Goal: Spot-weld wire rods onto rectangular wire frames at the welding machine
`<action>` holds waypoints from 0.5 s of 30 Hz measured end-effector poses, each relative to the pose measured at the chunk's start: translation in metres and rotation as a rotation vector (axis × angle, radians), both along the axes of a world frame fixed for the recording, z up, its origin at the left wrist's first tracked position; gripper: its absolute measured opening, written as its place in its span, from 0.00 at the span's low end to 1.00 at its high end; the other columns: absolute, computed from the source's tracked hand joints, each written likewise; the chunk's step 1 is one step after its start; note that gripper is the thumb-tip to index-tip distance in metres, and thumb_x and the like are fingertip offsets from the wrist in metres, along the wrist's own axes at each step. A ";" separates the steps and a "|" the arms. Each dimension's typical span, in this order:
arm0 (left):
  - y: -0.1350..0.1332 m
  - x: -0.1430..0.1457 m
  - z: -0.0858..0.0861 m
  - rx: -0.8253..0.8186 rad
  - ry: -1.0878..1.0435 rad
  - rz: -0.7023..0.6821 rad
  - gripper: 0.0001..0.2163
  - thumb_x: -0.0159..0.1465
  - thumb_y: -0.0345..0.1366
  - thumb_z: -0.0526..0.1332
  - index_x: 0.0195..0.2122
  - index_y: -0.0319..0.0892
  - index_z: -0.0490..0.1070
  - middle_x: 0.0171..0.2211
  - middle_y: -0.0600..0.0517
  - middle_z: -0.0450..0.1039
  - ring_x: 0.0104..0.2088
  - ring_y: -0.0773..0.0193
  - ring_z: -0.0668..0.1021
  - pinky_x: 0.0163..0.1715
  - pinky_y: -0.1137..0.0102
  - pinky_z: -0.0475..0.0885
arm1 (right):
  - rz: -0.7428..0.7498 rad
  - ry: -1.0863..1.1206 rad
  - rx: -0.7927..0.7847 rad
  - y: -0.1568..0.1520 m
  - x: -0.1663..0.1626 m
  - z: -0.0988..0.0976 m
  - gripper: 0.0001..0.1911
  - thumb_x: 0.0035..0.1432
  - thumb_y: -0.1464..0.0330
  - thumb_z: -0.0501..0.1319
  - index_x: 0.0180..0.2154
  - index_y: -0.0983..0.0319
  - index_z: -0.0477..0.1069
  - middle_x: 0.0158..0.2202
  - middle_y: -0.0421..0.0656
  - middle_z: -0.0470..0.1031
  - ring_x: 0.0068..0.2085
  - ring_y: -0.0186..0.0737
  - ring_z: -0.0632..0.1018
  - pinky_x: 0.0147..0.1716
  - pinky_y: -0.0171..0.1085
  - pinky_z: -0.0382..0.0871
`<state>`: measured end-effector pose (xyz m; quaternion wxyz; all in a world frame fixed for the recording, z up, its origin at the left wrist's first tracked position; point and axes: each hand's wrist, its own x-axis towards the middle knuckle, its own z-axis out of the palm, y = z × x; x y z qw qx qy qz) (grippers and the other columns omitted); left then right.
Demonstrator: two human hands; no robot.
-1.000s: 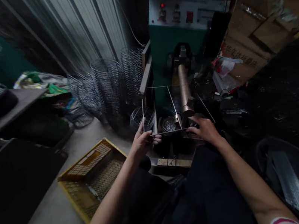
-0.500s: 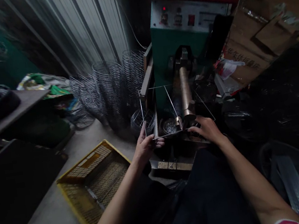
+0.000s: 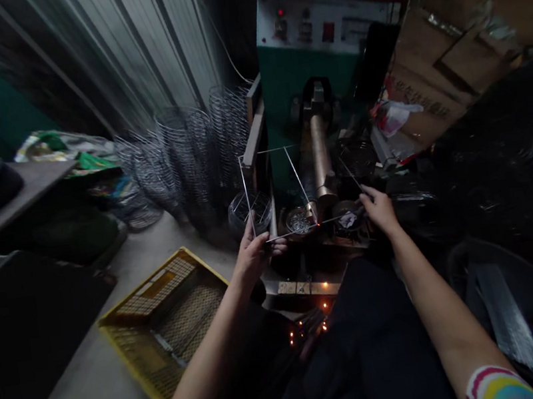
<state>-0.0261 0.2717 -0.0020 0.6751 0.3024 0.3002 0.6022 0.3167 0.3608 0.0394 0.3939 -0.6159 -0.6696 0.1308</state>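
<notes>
My left hand [image 3: 253, 250] grips the near left corner of a thin rectangular wire frame [image 3: 247, 196], thumb on top and fingers below. At the frame's right side, my right hand [image 3: 380, 211] pinches the wire between thumb and fingers. The near wire meets the tip of a spot welder [image 3: 320, 150], under its brass-coloured arm, where a small red glow shows. Orange sparks [image 3: 324, 305] scatter below, near my lap. A round dish of small metal bits [image 3: 299, 221] sits just left of the welder tip. The frame's far right part is dim.
A yellow plastic crate [image 3: 166, 330] stands on the floor at left. Stacks of wire baskets [image 3: 188, 151] line the metal wall behind. Cardboard boxes [image 3: 424, 90] lean at right, above a dark tub holding a bundle of straight wires [image 3: 510, 316].
My right hand has moved right from beside the welder arm to the frame's right side. Sparks and a red glow have appeared. My left hand keeps its hold.
</notes>
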 end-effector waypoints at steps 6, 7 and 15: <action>-0.087 -0.005 -0.022 -0.088 0.007 -0.073 0.50 0.61 0.34 0.66 0.71 0.52 0.27 0.32 0.46 0.81 0.31 0.54 0.83 0.30 0.65 0.77 | 0.065 0.492 -0.356 -0.087 0.007 -0.026 0.33 0.53 0.49 0.60 0.53 0.65 0.69 0.27 0.43 0.77 0.20 0.40 0.74 0.19 0.37 0.68; -0.105 -0.008 -0.029 -0.117 -0.001 -0.103 0.49 0.61 0.34 0.67 0.71 0.54 0.28 0.37 0.44 0.81 0.35 0.53 0.83 0.34 0.64 0.77 | 0.086 0.544 -0.410 -0.118 0.010 -0.034 0.33 0.53 0.49 0.62 0.52 0.65 0.69 0.24 0.41 0.75 0.20 0.39 0.74 0.17 0.35 0.66; -0.102 -0.060 -0.012 -0.295 -0.079 -0.230 0.37 0.64 0.56 0.57 0.69 0.49 0.44 0.49 0.36 0.76 0.32 0.59 0.81 0.28 0.68 0.73 | -0.089 0.640 -0.654 -0.328 0.047 -0.057 0.24 0.55 0.48 0.63 0.44 0.59 0.71 0.26 0.42 0.76 0.22 0.39 0.77 0.19 0.35 0.68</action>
